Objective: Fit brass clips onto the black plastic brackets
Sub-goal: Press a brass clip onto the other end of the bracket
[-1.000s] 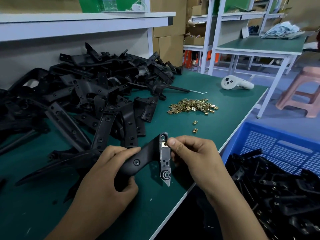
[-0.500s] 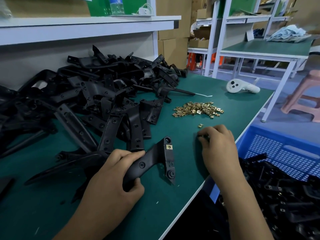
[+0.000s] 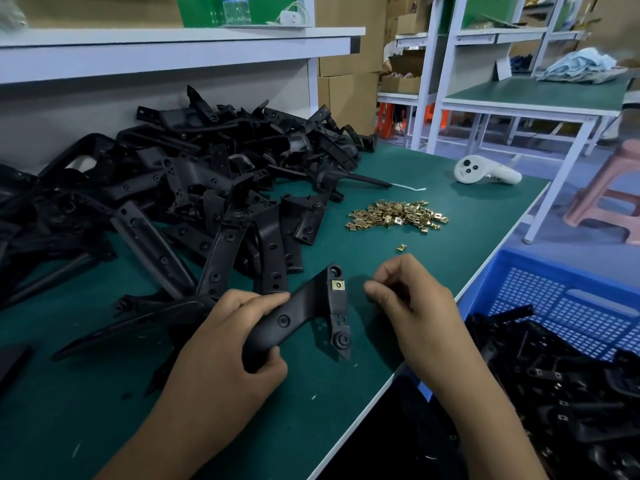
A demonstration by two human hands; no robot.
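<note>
My left hand [image 3: 221, 368] grips a black plastic bracket [image 3: 287, 320] by its long arm and holds it just above the green table. One brass clip [image 3: 338, 285] sits in the upper end of the bracket's short arm. My right hand [image 3: 408, 306] hovers just right of that end, apart from it, with thumb and fingertips pinched together. What they pinch is hidden by the fingers. A heap of brass clips [image 3: 398, 218] lies further back, with one loose clip [image 3: 401, 247] in front of it.
A big pile of black brackets [image 3: 207, 188] covers the table's left and back. A blue crate [image 3: 554, 299] with clipped brackets stands below the table's right edge. A white controller [image 3: 485, 172] lies at the far right, a pink stool [image 3: 609, 202] beyond.
My right hand left the bracket, reached to the two loose clips, then came back pinched beside the bracket. Only one loose clip lies there now. My left hand kept hold of the bracket.
</note>
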